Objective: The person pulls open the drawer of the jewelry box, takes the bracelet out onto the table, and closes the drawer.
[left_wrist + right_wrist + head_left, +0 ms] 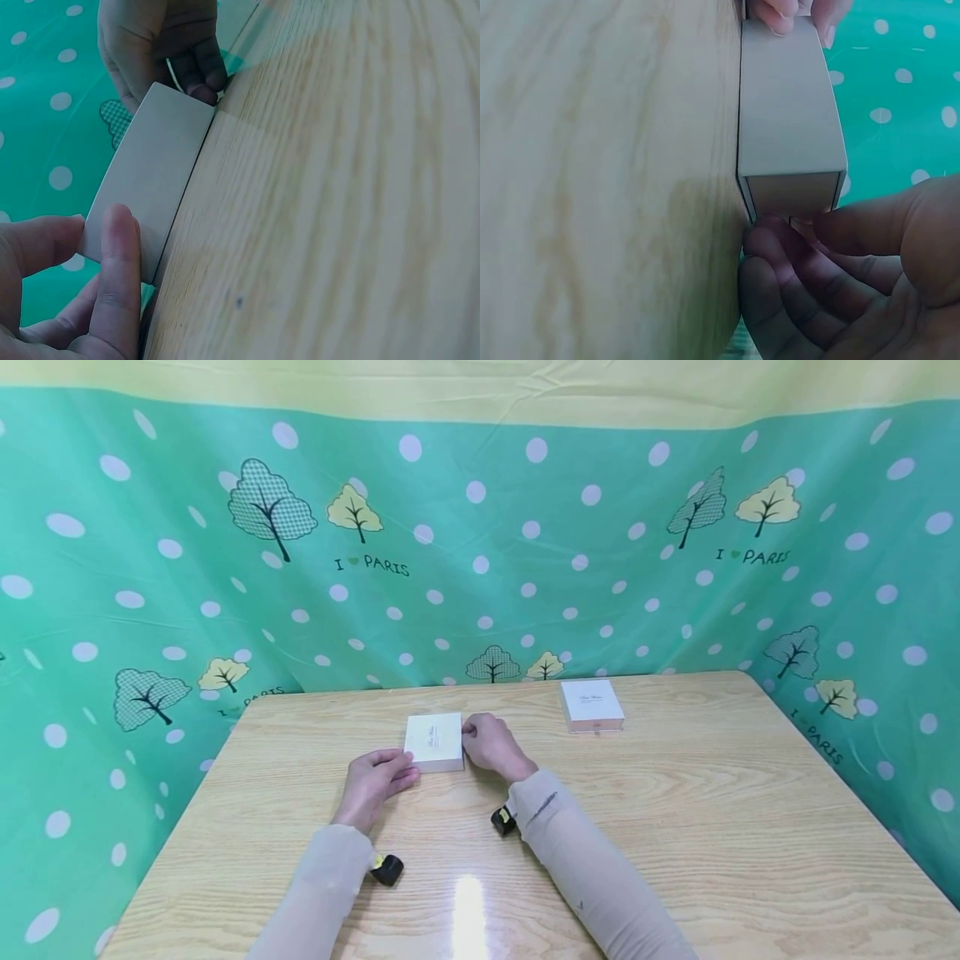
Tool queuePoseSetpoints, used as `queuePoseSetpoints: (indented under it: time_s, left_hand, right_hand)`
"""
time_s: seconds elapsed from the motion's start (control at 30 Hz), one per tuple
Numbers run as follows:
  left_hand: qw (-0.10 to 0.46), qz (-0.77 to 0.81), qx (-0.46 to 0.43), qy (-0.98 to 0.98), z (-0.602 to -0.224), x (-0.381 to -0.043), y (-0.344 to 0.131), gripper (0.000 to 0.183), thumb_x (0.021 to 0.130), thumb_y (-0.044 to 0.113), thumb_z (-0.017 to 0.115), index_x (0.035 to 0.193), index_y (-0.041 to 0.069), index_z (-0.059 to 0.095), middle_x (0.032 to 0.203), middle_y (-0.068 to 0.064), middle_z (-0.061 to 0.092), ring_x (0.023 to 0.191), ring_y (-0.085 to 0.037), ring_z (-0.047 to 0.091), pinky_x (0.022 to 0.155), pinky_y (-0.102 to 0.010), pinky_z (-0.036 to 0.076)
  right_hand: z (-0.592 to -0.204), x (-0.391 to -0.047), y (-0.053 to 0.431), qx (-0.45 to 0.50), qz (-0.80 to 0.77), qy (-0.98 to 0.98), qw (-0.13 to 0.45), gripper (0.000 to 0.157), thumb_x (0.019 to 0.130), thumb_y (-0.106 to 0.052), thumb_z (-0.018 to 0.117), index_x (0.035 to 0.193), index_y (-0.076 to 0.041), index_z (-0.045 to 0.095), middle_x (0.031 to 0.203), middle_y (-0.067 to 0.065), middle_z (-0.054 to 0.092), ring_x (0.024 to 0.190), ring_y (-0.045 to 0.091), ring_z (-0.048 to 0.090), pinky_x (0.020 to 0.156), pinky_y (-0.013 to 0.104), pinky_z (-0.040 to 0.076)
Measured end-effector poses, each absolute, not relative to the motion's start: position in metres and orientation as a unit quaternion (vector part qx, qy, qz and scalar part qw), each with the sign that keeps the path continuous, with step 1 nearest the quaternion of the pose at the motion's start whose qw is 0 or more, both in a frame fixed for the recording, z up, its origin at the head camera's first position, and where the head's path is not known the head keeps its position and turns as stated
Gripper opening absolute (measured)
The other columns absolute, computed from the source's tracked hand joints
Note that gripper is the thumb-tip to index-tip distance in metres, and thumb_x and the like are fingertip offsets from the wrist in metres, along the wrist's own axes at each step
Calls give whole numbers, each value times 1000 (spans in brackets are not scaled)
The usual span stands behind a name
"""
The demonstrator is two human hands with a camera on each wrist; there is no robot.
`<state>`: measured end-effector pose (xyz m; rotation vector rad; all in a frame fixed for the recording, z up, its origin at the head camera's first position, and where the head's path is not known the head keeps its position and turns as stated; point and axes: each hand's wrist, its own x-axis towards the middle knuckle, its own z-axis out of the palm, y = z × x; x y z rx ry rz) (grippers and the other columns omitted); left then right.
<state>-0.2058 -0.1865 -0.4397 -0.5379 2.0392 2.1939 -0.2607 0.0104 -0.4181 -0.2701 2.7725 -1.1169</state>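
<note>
A white drawer box (433, 739) with small print on its lid lies on the table. My left hand (372, 782) grips it at its front left corner; in the left wrist view the thumb (46, 241) is on one face and a finger (120, 259) on the plain side wall. At the opposite end is my right hand (491, 745). In the right wrist view its thumb (870, 225) and curled fingers pinch at the middle of the recessed, pinkish drawer end (793, 193). The fingertips mostly hide the small bit they pinch.
A second white box (592, 704) with similar print and a pinkish front lies farther back on the right. The wood-grain table (675, 827) meets a green dotted curtain (480, 535) along its back edge. A black wrist device (387, 869) sticks out beside the left sleeve.
</note>
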Motion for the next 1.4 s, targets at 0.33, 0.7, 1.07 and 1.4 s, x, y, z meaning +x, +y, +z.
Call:
queuePoseSetpoints:
  time_s: [0.33, 0.7, 1.07, 1.4]
  left_hand:
    - [50, 727, -179, 661, -438, -207, -186, 38, 90, 8, 66, 121, -10, 52, 97, -17, 66, 83, -21, 70, 82, -31, 59]
    - [50, 715, -179, 673, -441, -206, -186, 34, 91, 8, 64, 120, -7, 55, 98, -17, 66, 84, -21, 69, 80, -30, 59]
    - [44, 723, -177, 666, -441, -207, -188, 33, 91, 8, 64, 118, -8, 55, 94, -15, 67, 81, -20, 70, 81, -30, 59]
    - [45, 722, -179, 667, -440, -207, -189, 33, 92, 9, 63, 119, -9, 55, 94, -16, 67, 82, -20, 70, 81, -30, 59]
  right_hand:
    - [-420, -262, 12, -85, -393, 912, 78, 22, 94, -9, 45, 88, -10, 66, 82, 3, 61, 72, 18, 55, 63, 29, 49]
    - [-423, -263, 11, -80, -378, 919, 77, 18, 90, -5, 52, 93, -9, 70, 90, 3, 64, 79, 17, 56, 71, 30, 53]
    - [-421, -264, 11, -61, -377, 920, 91, 21, 93, -11, 56, 76, -11, 67, 75, 2, 61, 66, 15, 54, 55, 25, 46]
    - [-422, -265, 7, -67, -358, 927, 83, 27, 91, -8, 52, 66, -10, 60, 66, 4, 54, 59, 15, 50, 48, 24, 42]
